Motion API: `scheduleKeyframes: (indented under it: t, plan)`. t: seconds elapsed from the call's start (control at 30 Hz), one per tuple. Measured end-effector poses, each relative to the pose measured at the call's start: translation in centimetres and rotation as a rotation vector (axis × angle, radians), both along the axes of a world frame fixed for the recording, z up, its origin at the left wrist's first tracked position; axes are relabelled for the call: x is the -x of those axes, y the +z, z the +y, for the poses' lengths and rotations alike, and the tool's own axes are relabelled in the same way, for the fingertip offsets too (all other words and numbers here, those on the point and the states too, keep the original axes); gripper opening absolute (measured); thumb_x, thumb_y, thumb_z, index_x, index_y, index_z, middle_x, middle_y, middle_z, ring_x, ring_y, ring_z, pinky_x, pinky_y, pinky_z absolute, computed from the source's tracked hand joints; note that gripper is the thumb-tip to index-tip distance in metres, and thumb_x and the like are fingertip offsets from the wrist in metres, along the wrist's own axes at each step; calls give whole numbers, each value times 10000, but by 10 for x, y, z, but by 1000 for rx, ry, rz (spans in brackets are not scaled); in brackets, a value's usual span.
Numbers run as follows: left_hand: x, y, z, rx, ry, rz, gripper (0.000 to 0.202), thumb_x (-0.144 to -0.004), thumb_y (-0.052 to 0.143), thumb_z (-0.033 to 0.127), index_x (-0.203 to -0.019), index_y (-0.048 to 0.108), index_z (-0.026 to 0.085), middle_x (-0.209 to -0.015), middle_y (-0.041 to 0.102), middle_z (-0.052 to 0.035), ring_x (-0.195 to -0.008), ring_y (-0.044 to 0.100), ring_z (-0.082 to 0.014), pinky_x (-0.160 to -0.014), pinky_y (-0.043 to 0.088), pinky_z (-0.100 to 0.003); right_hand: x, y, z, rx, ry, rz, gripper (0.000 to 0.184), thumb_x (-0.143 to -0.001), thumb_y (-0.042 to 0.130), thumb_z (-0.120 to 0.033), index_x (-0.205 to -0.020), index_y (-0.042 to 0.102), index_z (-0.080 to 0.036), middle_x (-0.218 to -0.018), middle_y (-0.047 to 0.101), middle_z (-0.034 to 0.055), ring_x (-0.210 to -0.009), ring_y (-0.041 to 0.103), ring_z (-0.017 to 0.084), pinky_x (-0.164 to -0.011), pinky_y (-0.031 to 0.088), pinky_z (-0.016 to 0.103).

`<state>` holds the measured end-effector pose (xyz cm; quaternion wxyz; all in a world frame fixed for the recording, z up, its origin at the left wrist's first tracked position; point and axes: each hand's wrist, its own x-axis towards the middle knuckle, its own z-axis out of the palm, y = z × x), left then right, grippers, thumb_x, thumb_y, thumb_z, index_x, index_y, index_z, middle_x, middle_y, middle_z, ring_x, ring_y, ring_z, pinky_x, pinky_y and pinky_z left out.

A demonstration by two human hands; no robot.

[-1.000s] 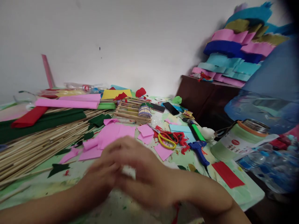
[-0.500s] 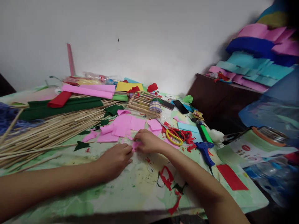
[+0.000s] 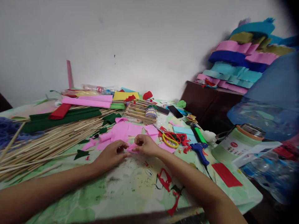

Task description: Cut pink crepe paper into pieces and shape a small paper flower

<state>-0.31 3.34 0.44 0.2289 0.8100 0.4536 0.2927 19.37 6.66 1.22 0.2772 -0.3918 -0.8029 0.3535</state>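
Note:
A small piece of pink crepe paper (image 3: 132, 148) is held between the thumb and fingers of my right hand (image 3: 147, 145), just above the table. My left hand (image 3: 112, 157) is at the paper's left side, its thumb and curved fingers apart; whether a fingertip touches the paper I cannot tell. Right behind both hands lie several pink paper sheets (image 3: 120, 130), partly overlapping. To the right of my right hand are yellow-handled scissors (image 3: 170, 141) among red paper scraps (image 3: 184, 139).
Bamboo sticks (image 3: 58, 137) and a dark green roll (image 3: 42, 119) cover the left. A stick frame (image 3: 137, 112) stands at the back. On the right are a blue glue gun (image 3: 200, 153), a green flask (image 3: 230, 146) and a red paper strip (image 3: 227, 175). Red scraps (image 3: 164, 179) lie in front.
My left hand's fingers have opened apart and lifted from the table. My right hand has raised the pink piece slightly. The camera view has tilted up and turned right.

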Motion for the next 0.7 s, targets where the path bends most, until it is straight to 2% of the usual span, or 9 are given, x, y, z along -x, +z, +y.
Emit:
scheduleKeyframes:
  t: [0.07,0.13,0.23,0.33,0.47,0.53,0.6,0.7]
  plan:
    - [0,0,1,-10,-33,9,175,-798,546,333,-838,593,168,-780,612,-23,-721,558,-175,-636,429,-279,3,-1,-1,-19,-27,58,221,-654,690,-182,-741,488,-161,-635,446,-67,-565,426,72,-542,364,192]
    - [0,0,1,-42,-58,11,199,-839,495,330,-760,585,171,-744,602,-18,-713,553,-168,-639,418,-269,3,-3,-2,-53,-52,99,194,-659,688,-180,-756,521,-160,-651,470,-56,-589,438,82,-570,374,203]
    - [-1,1,-1,-46,-62,-9,208,-840,508,359,-792,589,173,-759,606,-20,-707,551,-163,-629,413,-257,1,-5,-3,-112,-73,135,142,-675,676,-172,-773,574,-165,-714,529,-24,-671,478,107,-655,393,232]
    - [-1,0,0,-7,-85,-40,213,-844,511,366,-827,603,175,-770,616,-23,-707,551,-157,-628,409,-249,-1,-7,-6,-166,-36,128,112,-699,664,-185,-801,619,-177,-749,571,-5,-727,514,127,-718,394,252]
    - [1,-2,1,7,-136,-56,258,-865,477,347,-747,618,166,-706,603,-16,-681,541,-146,-625,390,-241,1,-10,-11,-248,-16,28,205,-702,695,-297,-857,636,-176,-787,593,9,-759,524,137,-709,381,242]
    - [1,-2,2,38,-144,-80,269,-853,492,355,-715,616,160,-675,592,-10,-657,533,-141,-607,381,-237,4,-11,-14,-234,-22,-54,225,-693,701,-365,-748,617,-164,-692,548,-15,-662,482,115,-614,344,213]
    - [2,-1,3,88,-139,-115,280,-834,512,371,-685,611,156,-644,575,-1,-631,519,-137,-585,373,-232,5,-11,-15,-179,-16,-110,294,-721,666,-397,-608,544,-155,-571,442,-50,-548,392,82,-525,271,199]
    - [3,-2,6,171,-111,-161,284,-804,543,393,-665,612,155,-624,559,8,-618,504,-136,-570,367,-230,5,-8,-13,-49,11,-76,369,-761,612,-392,-535,437,-158,-516,317,-74,-492,297,60,-476,201,199]
